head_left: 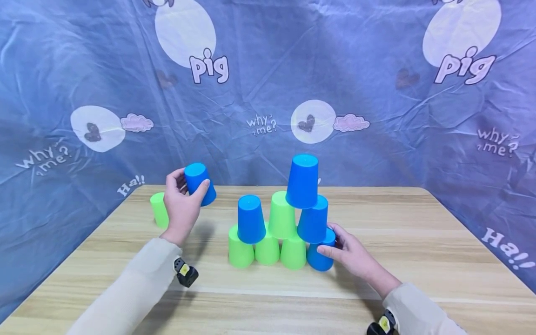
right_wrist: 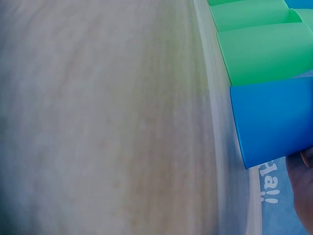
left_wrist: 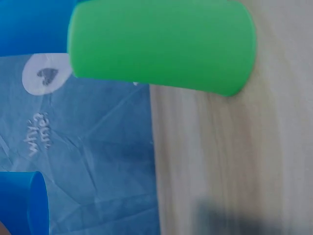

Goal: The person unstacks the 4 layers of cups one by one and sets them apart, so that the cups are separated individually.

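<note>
My left hand [head_left: 182,207] grips an upside-down blue cup [head_left: 197,184], thumb on its near side, raised above the table on the left. In the left wrist view that blue cup [left_wrist: 19,201] shows at the lower left edge. Around the bottom-right blue cup [head_left: 320,253] of a stack, my right hand [head_left: 353,253] has its thumb in front and its fingers behind. The bottom row continues leftward with green cups [head_left: 241,249]. Above them stand a blue cup [head_left: 250,219], a green cup [head_left: 282,216] and another blue cup [head_left: 315,221]; one blue cup [head_left: 303,181] tops the right side.
A lone green cup [head_left: 159,210] stands at the table's back left, partly behind my left hand. The wooden table [head_left: 259,302] ends at a blue printed cloth [head_left: 251,70] hanging behind it. Both forearms carry small black wrist devices [head_left: 185,272].
</note>
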`<state>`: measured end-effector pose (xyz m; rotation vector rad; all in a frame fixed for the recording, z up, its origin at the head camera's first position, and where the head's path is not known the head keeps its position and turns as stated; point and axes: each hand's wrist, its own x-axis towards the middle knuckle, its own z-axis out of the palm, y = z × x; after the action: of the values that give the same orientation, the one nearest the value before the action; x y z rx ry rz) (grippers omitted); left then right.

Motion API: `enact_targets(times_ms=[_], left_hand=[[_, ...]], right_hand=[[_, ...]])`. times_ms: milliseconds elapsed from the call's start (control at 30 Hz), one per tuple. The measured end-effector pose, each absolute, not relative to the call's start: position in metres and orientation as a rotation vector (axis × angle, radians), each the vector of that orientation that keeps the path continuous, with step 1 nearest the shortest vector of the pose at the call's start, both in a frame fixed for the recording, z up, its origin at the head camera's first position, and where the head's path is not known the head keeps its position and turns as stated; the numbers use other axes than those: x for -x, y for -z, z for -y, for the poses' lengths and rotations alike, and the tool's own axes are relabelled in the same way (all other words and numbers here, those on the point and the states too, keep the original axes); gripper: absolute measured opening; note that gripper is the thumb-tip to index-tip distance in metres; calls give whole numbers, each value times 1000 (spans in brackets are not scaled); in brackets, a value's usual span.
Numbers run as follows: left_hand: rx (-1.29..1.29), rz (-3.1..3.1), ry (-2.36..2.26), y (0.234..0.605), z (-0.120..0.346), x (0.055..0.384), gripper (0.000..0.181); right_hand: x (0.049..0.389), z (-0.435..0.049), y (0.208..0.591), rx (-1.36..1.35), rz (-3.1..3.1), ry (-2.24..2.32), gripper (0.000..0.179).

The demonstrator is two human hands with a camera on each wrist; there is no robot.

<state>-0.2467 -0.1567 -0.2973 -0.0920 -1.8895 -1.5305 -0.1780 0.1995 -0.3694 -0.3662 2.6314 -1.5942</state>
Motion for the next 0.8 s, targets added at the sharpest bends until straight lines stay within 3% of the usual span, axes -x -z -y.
enact_targets(times_ms=[800], left_hand=[[-198,1976,1644,340,180,263,59]], right_hand=[[179,-199,370,352,-2640,1592,61]])
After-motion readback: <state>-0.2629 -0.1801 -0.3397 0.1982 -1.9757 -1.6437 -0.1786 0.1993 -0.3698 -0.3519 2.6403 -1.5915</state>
